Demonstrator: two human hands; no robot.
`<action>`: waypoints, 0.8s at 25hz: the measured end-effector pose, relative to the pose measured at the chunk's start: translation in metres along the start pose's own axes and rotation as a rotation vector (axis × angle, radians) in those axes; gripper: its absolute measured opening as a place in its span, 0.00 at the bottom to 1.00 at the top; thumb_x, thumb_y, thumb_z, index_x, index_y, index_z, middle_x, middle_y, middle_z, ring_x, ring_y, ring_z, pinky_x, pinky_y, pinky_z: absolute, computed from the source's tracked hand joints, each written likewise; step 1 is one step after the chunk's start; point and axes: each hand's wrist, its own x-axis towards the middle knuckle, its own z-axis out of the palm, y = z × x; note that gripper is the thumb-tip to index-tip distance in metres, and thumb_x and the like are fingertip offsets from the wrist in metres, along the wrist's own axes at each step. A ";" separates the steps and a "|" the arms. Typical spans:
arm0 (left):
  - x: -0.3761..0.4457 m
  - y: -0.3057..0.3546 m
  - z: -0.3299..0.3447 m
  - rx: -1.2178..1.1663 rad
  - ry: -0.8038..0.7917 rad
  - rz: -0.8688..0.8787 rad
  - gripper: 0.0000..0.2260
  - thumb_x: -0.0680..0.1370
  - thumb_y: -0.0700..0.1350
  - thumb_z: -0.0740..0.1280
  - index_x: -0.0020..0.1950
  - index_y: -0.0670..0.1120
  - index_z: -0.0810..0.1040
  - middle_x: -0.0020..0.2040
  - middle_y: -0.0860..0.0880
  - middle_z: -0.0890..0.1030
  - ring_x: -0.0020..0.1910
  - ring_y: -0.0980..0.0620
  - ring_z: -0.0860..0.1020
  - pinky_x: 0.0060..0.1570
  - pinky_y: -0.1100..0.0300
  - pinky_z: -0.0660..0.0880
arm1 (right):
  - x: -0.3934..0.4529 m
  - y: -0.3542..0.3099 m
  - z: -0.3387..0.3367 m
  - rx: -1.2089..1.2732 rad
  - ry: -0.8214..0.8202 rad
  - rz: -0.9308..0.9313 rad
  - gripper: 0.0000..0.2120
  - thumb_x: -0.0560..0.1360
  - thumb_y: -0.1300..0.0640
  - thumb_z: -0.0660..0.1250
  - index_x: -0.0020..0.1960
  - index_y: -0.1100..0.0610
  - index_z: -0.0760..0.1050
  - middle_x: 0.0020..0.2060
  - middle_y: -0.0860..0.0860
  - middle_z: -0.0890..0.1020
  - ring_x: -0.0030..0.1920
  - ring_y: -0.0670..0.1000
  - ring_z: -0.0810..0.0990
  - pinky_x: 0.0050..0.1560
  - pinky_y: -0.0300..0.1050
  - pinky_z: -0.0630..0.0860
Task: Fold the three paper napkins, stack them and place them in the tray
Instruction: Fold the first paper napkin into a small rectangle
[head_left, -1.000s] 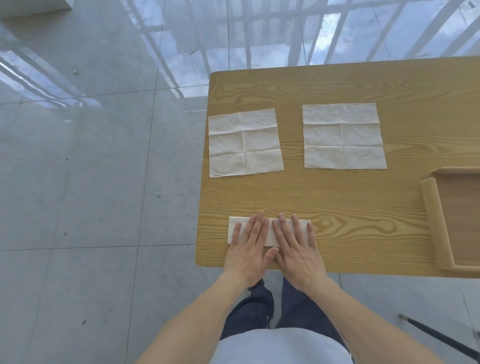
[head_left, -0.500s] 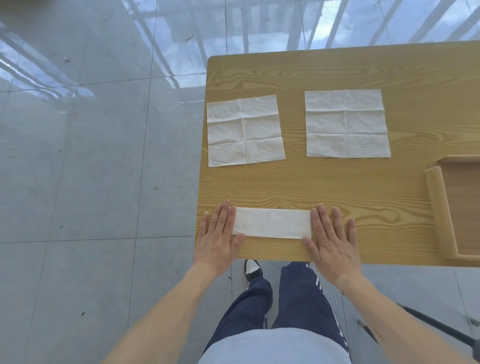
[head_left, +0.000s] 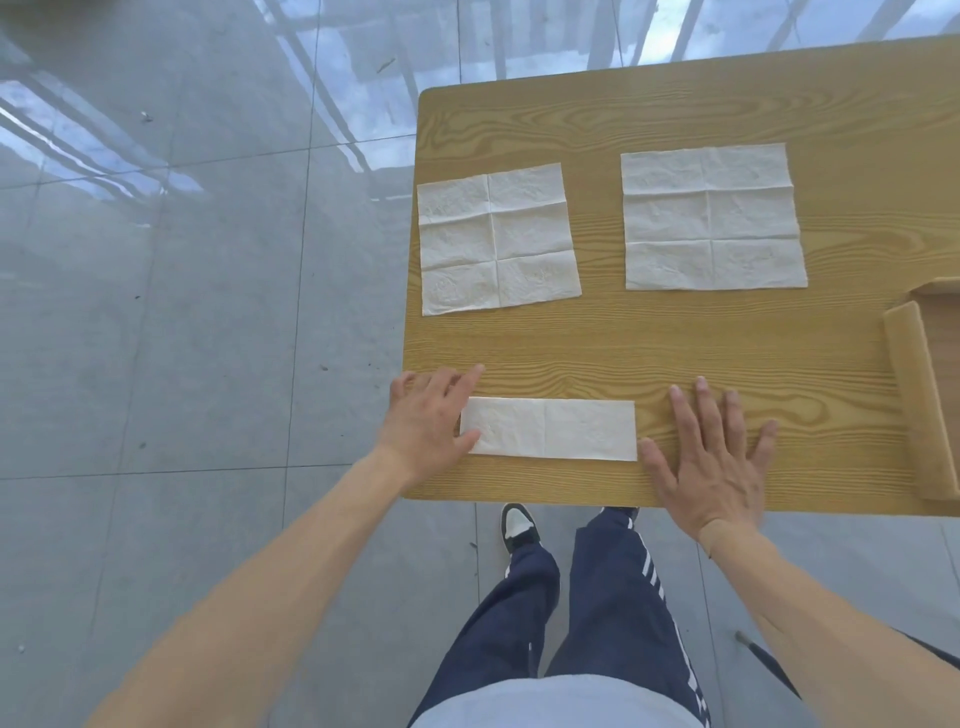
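The risk here is the fold springing back: the folded napkin (head_left: 549, 428) is thin, light paper, and with no weight on its middle the top layer could lift or slide out of line before the next fold. A sleeve or wrist brushing it could also nudge it toward the near table (head_left: 675, 343) edge, which sits close by. And the left unfolded napkin (head_left: 497, 239) lies right along the table's left edge, so a careless drag might send it to the floor.

Now the layout. The folded strip lies flat between the two hands. The left hand (head_left: 428, 421) rests at its left end, fingers relaxed, thumb touching the paper's corner, gripping nothing. The right hand (head_left: 714, 457) lies flat and spread on the wood just beside the strip's right end, thumb tip almost at the corner, holding nothing. The right unfolded napkin (head_left: 711, 218) waits farther back, and the tray (head_left: 919, 405) sits at the right edge, well apart from the strip.
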 end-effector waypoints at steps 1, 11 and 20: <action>0.007 -0.002 -0.004 0.016 -0.044 0.000 0.32 0.73 0.58 0.67 0.75 0.54 0.63 0.64 0.50 0.72 0.65 0.48 0.70 0.68 0.47 0.54 | 0.000 0.000 0.001 0.008 0.008 0.000 0.34 0.76 0.31 0.44 0.79 0.41 0.42 0.80 0.43 0.46 0.80 0.53 0.41 0.75 0.67 0.38; 0.031 0.008 -0.015 -0.089 -0.257 -0.158 0.15 0.69 0.54 0.72 0.50 0.55 0.70 0.54 0.52 0.66 0.55 0.49 0.62 0.58 0.53 0.60 | 0.001 -0.001 0.000 0.069 0.064 0.021 0.33 0.75 0.34 0.49 0.79 0.40 0.48 0.80 0.43 0.52 0.80 0.53 0.46 0.76 0.67 0.43; 0.006 0.008 -0.023 -0.623 -0.179 -0.320 0.06 0.76 0.44 0.67 0.43 0.52 0.72 0.38 0.55 0.75 0.38 0.54 0.73 0.42 0.63 0.71 | 0.000 0.000 0.001 0.055 0.077 0.017 0.33 0.76 0.34 0.49 0.79 0.40 0.47 0.80 0.43 0.52 0.80 0.53 0.47 0.76 0.67 0.43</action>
